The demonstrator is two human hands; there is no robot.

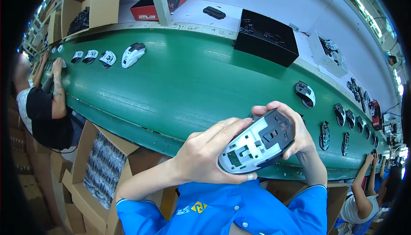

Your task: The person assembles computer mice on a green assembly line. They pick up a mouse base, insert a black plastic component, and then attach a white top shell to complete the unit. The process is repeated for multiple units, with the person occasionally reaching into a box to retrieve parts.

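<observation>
Between my two hands, over the near edge of the green belt (184,89), is a partly built computer mouse (252,145). Its shell is dark grey and white, with cut-outs through which a bit of green circuit board shows. My left hand (205,151) is closed round the white end, thumb along the lower edge and fingers over the top. The dark end sits in my right hand (295,125), whose fingers curl over its far side. A tape-like band wraps my left thumb tip.
Several white-and-black mouse shells (134,55) lie along the belt to the left, others (305,93) to the right with bare circuit boards (324,135). A black box (265,48) of parts stands at the far edge. Co-workers (49,102) sit at both sides; a carton (122,143) stands lower left.
</observation>
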